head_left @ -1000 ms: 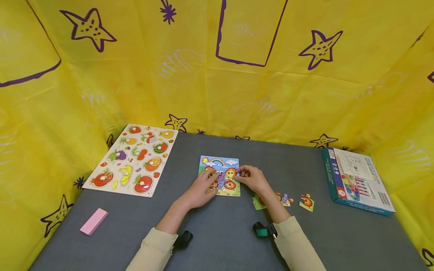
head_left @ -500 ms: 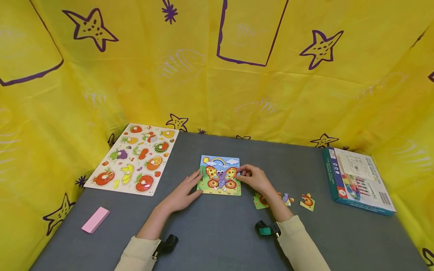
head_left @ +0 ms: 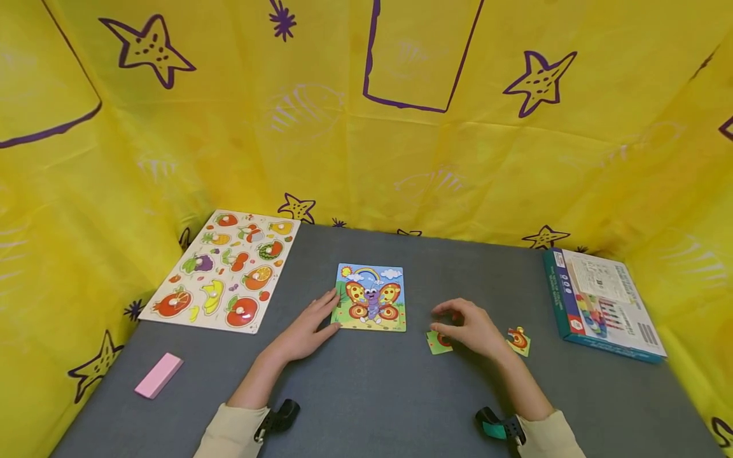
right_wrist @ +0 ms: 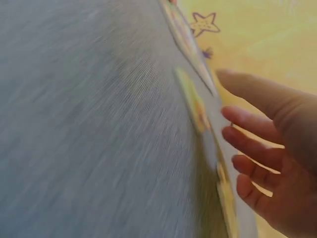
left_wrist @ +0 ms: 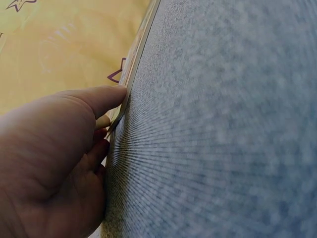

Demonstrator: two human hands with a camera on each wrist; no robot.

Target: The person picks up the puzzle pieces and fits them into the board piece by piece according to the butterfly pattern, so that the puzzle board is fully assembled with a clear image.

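A square butterfly jigsaw puzzle (head_left: 375, 294) lies on the grey table, its picture filled in with wings, rainbow and sun. My left hand (head_left: 306, 327) rests at its left edge with fingers extended; in the left wrist view the thumb (left_wrist: 109, 98) touches the board's rim. To the right of the puzzle, my right hand (head_left: 472, 329) hovers with fingers loosely bent and nothing between them. Below it lie a green puzzle piece (head_left: 438, 343) and, further right, a piece with an orange ring pattern (head_left: 519, 341). The hand hides the pieces between these two.
On the left lies a large wooden fruit peg puzzle (head_left: 229, 273). A pink block (head_left: 159, 375) sits nearer the front left. A flat boxed set (head_left: 609, 305) lies at the right. Yellow cloth (head_left: 366, 159) with starfish drawings hangs behind and beside the table.
My left hand has drawn back from the puzzle's picture to its left edge. My right hand has left the puzzle's right edge and moved right, over the loose pieces.
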